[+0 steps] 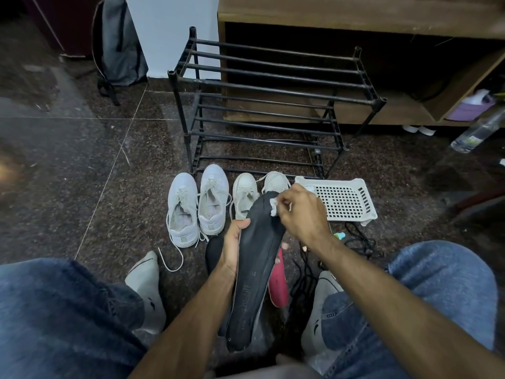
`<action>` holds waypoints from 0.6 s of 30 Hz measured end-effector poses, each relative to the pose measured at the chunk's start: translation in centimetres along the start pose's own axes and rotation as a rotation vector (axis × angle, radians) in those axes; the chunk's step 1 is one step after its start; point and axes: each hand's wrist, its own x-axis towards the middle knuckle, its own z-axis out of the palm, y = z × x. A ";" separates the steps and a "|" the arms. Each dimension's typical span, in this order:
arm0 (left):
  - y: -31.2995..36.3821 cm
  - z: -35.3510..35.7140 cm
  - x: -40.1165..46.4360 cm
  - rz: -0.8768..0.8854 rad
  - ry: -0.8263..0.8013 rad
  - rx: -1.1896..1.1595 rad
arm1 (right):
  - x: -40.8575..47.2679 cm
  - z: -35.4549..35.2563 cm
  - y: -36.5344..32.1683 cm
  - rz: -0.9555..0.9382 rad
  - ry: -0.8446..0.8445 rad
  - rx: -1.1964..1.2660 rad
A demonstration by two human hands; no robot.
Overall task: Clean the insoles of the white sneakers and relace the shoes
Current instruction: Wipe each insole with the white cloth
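The left hand [232, 247] grips the black insole [255, 272] by its edge at lower centre, steadying it so the right hand [300, 212] can rub its toe with a pinched white wipe [273, 206]. The white sneakers [198, 206] wait just above, laces loose.

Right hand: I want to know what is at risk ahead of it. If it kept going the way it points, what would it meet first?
Probably the toe end of the black insole, which the right hand already touches with a white wipe; depth is unclear.

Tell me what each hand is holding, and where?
The left hand grips the black insole along its left edge, near the middle. The right hand pinches a small white wipe against the insole's toe end.
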 end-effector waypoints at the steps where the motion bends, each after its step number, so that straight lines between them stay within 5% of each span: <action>1: 0.0 -0.1 0.1 0.017 0.011 -0.007 | -0.4 0.0 -0.2 -0.039 -0.028 0.014; 5: 0.0 0.1 0.2 0.066 -0.017 -0.065 | -3.4 0.3 -1.0 -0.280 -0.262 -0.054; 12: 0.4 0.5 0.1 0.055 0.037 -0.055 | -0.8 -0.3 -1.2 -0.049 -0.106 -0.114; 18: 0.8 -0.3 0.4 0.109 0.092 -0.139 | -7.1 1.6 -3.1 -0.182 -0.380 -0.105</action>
